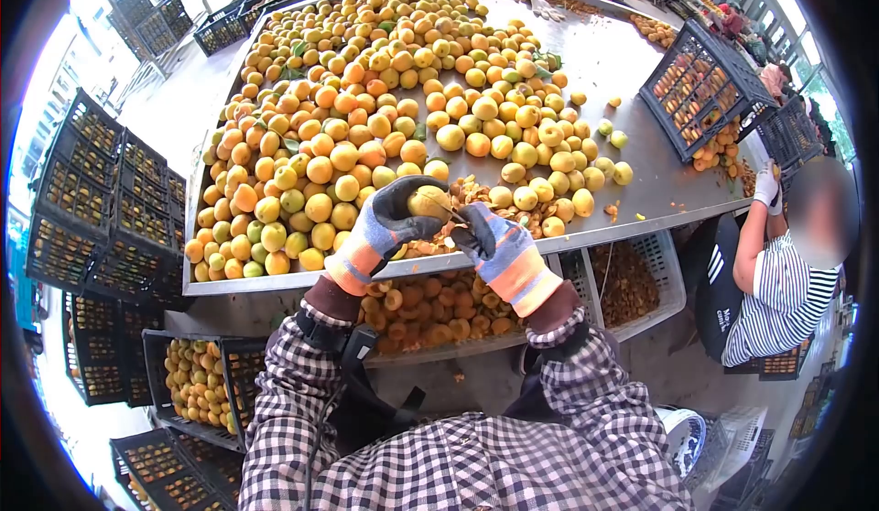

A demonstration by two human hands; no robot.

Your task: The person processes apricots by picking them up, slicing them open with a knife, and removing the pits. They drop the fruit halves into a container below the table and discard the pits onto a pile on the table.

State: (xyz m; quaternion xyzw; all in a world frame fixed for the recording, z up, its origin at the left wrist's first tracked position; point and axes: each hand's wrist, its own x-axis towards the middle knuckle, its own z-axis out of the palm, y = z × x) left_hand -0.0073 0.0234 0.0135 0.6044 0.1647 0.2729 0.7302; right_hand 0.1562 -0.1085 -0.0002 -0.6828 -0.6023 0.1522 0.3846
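Observation:
My left hand (389, 227), in a blue, orange and black glove, is closed around a yellow-green apricot (428, 201) above the table's near edge. Close to the fruit's right side is my right hand (499, 247), in a matching glove, its fingers pinched together. Something thin shows at those fingertips, touching or nearly touching the apricot; it is too small to name. A large heap of apricots (320, 158) covers much of the metal table (632, 168) beyond my hands. Peelings and scraps (472, 190) lie just past my fingers.
Below the table edge are a container of halved apricots (439, 309) and a white crate of brown scraps (627, 282). A tilted black crate (700, 90) stands on the table's right. Stacked crates (101, 200) stand left. A person in a striped shirt (792, 300) works at right.

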